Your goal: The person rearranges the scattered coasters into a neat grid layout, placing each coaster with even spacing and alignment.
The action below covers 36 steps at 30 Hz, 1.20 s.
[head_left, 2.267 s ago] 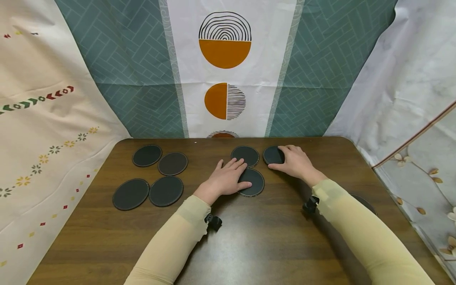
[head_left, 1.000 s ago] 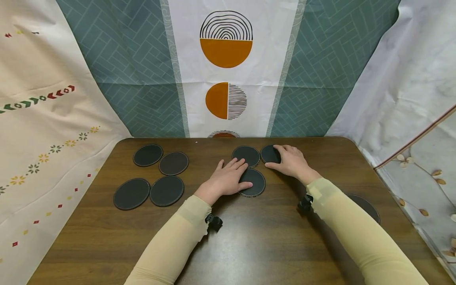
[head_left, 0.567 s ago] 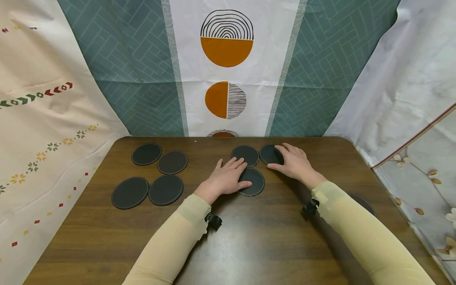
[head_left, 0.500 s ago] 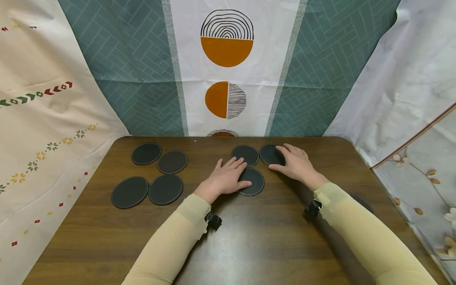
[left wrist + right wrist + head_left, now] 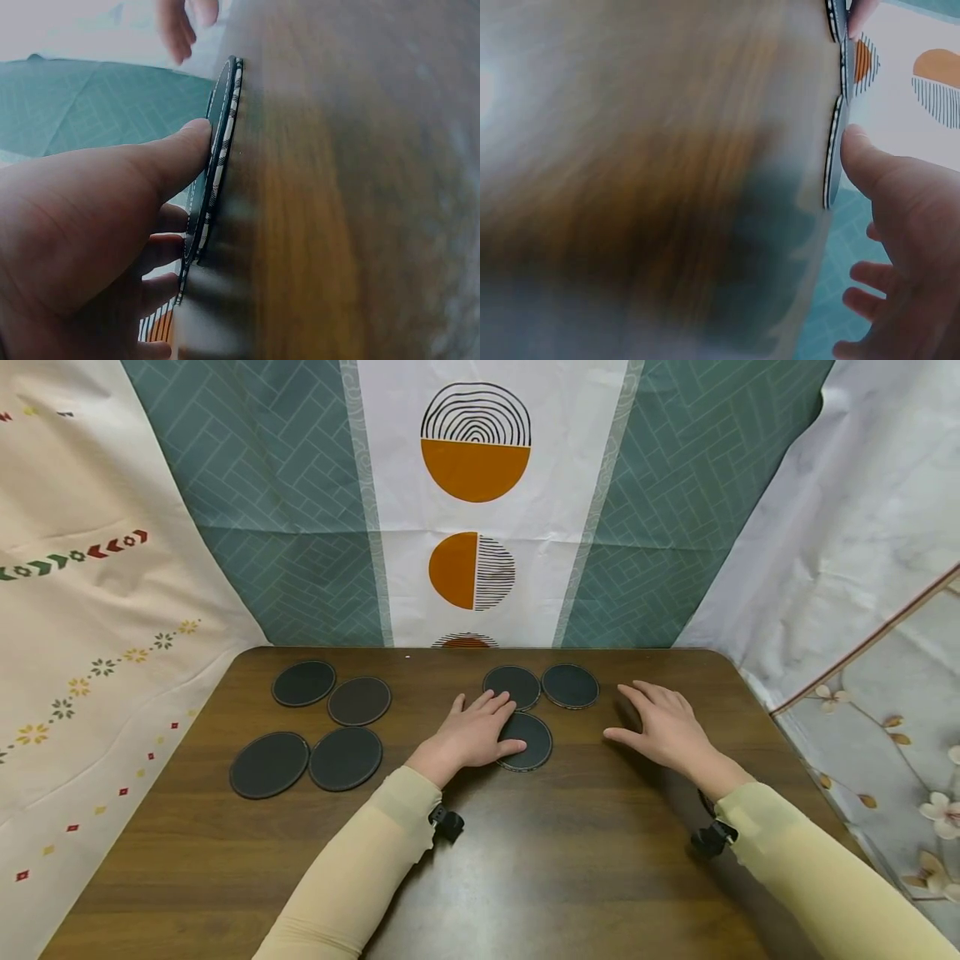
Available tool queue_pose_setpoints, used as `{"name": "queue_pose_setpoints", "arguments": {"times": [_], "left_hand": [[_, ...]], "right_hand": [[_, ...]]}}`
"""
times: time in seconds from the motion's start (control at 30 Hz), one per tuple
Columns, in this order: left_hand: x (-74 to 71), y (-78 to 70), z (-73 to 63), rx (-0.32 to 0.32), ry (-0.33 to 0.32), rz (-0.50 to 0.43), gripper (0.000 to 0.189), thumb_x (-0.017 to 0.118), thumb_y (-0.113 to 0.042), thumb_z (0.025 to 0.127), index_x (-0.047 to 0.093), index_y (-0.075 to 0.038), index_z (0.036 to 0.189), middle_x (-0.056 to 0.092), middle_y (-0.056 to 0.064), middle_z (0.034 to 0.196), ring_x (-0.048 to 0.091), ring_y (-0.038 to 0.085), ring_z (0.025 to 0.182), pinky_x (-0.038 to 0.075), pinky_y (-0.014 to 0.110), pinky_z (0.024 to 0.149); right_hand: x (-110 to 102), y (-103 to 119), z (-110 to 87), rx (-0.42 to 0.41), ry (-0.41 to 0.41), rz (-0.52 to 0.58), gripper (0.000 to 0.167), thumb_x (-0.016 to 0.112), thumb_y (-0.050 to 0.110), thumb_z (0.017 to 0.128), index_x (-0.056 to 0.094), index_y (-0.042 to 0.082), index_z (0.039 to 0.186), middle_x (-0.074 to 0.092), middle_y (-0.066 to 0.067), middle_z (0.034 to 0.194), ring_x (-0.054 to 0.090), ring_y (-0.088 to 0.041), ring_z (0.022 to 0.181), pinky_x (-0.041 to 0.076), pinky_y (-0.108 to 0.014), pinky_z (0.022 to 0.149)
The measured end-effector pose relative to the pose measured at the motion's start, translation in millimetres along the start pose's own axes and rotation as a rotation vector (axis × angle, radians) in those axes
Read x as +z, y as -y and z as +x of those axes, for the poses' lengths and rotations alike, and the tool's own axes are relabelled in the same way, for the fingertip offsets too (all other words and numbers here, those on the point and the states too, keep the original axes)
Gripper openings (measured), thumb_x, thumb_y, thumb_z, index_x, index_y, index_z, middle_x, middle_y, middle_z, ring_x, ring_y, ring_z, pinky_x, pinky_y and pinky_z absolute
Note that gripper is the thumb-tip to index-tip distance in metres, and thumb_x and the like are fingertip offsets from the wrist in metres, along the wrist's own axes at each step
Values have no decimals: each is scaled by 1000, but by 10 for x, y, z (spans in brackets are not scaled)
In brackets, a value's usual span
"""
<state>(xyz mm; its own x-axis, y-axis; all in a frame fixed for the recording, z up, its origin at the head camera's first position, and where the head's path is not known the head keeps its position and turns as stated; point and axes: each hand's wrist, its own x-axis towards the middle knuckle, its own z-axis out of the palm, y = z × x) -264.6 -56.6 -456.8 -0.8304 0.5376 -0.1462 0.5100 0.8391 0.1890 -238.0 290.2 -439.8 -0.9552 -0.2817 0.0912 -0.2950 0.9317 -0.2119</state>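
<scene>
Three black round coasters with stitched rims lie close together right of the table's middle: a back left coaster, a back right coaster and a front coaster. My left hand lies spread with its fingertips at the back left coaster and its thumb on the front one. In the left wrist view, the thumb rests on a coaster's face. My right hand hovers right of the back right coaster, fingers loosely spread, holding nothing. The right wrist view shows its fingers apart.
Several more coasters lie on the left side of the brown wooden table, among them a brownish-black coaster and a front left coaster. Patterned cloths hang behind and at both sides. My right sleeve mostly hides another dark coaster.
My right hand slid the back right coaster left against its neighbour, then let go and moved right and nearer to me. My left hand has stayed in place.
</scene>
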Motion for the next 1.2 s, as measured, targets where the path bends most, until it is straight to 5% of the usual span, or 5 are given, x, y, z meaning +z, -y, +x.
{"name": "queue_pose_setpoints", "arguments": {"times": [0.8,1.2], "left_hand": [[-19,-5,-7,1,-2,-4,85,55,-67,110,34,-18,176,23,1,183,16,27,170,10,65,133],[1,-2,3,3,-4,-5,86,56,-68,109,34,-18,175,24,1,183,17,27,170,11,65,133]], "right_hand": [[-127,-441,-806,-6,-67,-70,94,87,54,94,52,-2,160,44,-36,161,38,-61,147,29,-79,116],[-159,-689,-1149,71,48,-66,104,82,63,94,43,-2,164,34,-40,164,32,-66,147,28,-82,111]]}}
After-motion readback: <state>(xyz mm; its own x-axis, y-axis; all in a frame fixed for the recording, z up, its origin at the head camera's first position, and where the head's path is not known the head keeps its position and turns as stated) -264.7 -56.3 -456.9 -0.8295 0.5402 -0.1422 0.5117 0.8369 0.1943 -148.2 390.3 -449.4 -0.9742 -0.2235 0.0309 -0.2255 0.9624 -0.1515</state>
